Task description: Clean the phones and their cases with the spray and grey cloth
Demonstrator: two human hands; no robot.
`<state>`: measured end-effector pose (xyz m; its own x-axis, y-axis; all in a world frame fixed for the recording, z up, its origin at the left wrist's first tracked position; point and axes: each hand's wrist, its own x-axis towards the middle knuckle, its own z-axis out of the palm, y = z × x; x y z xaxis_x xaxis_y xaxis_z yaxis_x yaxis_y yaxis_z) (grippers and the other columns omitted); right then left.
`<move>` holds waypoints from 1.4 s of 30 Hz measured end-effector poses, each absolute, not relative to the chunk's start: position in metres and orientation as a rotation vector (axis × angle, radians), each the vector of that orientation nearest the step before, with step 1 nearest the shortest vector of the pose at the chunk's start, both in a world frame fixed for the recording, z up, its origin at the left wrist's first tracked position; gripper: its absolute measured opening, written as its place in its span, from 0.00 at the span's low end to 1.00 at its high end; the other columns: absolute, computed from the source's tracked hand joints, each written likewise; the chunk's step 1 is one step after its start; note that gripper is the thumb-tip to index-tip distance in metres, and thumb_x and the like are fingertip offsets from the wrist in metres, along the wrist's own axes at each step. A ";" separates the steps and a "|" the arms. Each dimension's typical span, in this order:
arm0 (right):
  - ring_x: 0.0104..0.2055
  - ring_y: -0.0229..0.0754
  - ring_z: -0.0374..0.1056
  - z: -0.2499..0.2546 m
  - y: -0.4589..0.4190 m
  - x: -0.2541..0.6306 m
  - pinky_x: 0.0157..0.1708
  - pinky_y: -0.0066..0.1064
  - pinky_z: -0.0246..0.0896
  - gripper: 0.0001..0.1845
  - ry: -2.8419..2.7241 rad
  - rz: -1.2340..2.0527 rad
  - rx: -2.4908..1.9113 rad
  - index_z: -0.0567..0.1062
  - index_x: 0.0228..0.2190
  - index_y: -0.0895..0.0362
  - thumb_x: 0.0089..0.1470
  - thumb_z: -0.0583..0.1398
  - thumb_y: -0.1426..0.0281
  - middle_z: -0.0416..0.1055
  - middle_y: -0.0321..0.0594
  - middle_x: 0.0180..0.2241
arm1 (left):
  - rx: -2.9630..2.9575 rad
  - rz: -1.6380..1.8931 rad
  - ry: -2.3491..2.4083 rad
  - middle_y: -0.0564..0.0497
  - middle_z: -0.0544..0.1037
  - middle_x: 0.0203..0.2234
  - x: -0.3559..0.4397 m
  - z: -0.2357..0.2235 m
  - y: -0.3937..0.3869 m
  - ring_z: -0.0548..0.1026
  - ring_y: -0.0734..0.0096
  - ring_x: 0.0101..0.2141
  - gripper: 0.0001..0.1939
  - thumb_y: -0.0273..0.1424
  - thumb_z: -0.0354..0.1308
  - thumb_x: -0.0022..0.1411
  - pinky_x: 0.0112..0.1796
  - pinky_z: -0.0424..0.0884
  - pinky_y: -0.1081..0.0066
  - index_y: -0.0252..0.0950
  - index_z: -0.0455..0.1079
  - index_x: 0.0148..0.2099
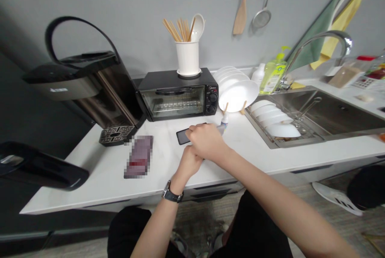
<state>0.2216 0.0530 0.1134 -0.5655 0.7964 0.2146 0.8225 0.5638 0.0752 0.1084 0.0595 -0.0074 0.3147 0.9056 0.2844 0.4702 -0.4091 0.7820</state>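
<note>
My right hand (207,141) is closed over a small grey tube, whose white cap (224,120) sticks out to the right of my knuckles. My left hand (189,163), with a watch (172,194) on the wrist, is curled up just beneath and against the right hand. Its fingertips are hidden, so what it grips cannot be made out. A black phone (182,136) lies flat on the white counter (240,149) right behind my hands, partly covered by the right hand.
A black toaster oven (177,95) holds a white utensil cup (188,58). A plate rack (236,89) stands to its right, then a sink (331,113) with bowls (278,123). On the left are a dark appliance (90,85) and a blurred-out flat item (138,157).
</note>
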 end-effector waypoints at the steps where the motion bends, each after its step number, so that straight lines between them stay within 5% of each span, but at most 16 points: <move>1: 0.38 0.50 0.77 0.117 0.055 0.225 0.33 0.36 0.59 0.11 -2.645 -0.208 -1.405 0.80 0.40 0.59 0.60 0.58 0.73 0.81 0.48 0.38 | 2.013 0.975 1.202 0.53 0.69 0.17 0.108 -0.008 0.059 0.63 0.72 0.22 0.15 0.20 0.53 0.55 0.27 0.53 0.69 0.38 0.57 0.20; 6: 0.45 0.53 0.78 0.134 0.069 0.253 0.38 0.35 0.62 0.19 -2.685 0.082 -1.554 0.81 0.50 0.51 0.58 0.62 0.62 0.83 0.43 0.43 | 1.946 0.994 1.169 0.56 0.65 0.18 0.111 -0.009 0.055 0.60 0.75 0.22 0.18 0.33 0.55 0.66 0.26 0.51 0.71 0.38 0.59 0.24; 10: 0.47 0.54 0.78 0.140 0.069 0.269 0.39 0.34 0.62 0.22 -2.700 0.238 -1.608 0.84 0.45 0.51 0.63 0.58 0.51 0.83 0.44 0.43 | 1.909 0.995 1.185 0.58 0.62 0.16 0.112 -0.006 0.052 0.57 0.76 0.21 0.23 0.41 0.57 0.68 0.25 0.50 0.72 0.38 0.58 0.23; 15: 0.39 0.54 0.79 0.132 0.046 0.253 0.34 0.36 0.61 0.15 -2.654 -0.104 -1.571 0.83 0.40 0.54 0.65 0.56 0.63 0.83 0.46 0.36 | 2.090 0.903 1.222 0.53 0.73 0.19 0.109 -0.006 0.051 0.66 0.72 0.22 0.14 0.27 0.54 0.66 0.28 0.55 0.71 0.35 0.67 0.25; 20: 0.41 0.52 0.78 0.118 0.034 0.223 0.33 0.36 0.61 0.15 -2.699 -0.232 -1.444 0.79 0.42 0.61 0.63 0.52 0.76 0.81 0.51 0.40 | 2.182 0.856 1.249 0.44 0.82 0.28 0.106 -0.013 0.055 0.77 0.62 0.31 0.11 0.20 0.56 0.59 0.32 0.63 0.70 0.35 0.72 0.26; 26: 0.41 0.55 0.79 0.137 0.045 0.234 0.35 0.37 0.62 0.17 -2.752 0.014 -1.526 0.80 0.47 0.54 0.56 0.60 0.69 0.83 0.46 0.40 | 2.188 0.844 1.215 0.49 0.77 0.21 0.107 -0.011 0.057 0.73 0.68 0.26 0.13 0.18 0.56 0.59 0.30 0.60 0.71 0.34 0.70 0.23; 31: 0.47 0.49 0.77 0.151 0.067 0.261 0.40 0.32 0.63 0.23 -2.806 0.533 -1.547 0.77 0.56 0.51 0.60 0.60 0.61 0.81 0.42 0.50 | 2.037 0.925 1.173 0.54 0.75 0.21 0.108 -0.004 0.050 0.68 0.73 0.23 0.13 0.34 0.57 0.70 0.28 0.58 0.73 0.33 0.76 0.34; 37: 0.38 0.50 0.77 0.132 0.046 0.255 0.32 0.34 0.54 0.13 -2.643 -0.061 -1.595 0.82 0.39 0.55 0.63 0.58 0.63 0.82 0.44 0.36 | 2.148 0.898 1.207 0.53 0.74 0.18 0.107 -0.007 0.052 0.68 0.72 0.22 0.14 0.27 0.56 0.67 0.27 0.56 0.72 0.34 0.71 0.27; 42: 0.37 0.47 0.74 0.108 0.035 0.229 0.28 0.35 0.49 0.11 -2.488 -0.352 -1.528 0.77 0.38 0.58 0.64 0.53 0.75 0.79 0.45 0.36 | 2.227 0.848 1.259 0.45 0.82 0.27 0.105 -0.013 0.055 0.78 0.62 0.31 0.12 0.20 0.54 0.60 0.32 0.64 0.69 0.35 0.73 0.27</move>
<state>0.2292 0.0346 0.1077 -0.4453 0.8467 0.2913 0.8942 0.4370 0.0969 0.1054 0.0555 -0.0128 0.3971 0.8698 0.2928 0.5982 -0.4873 0.6362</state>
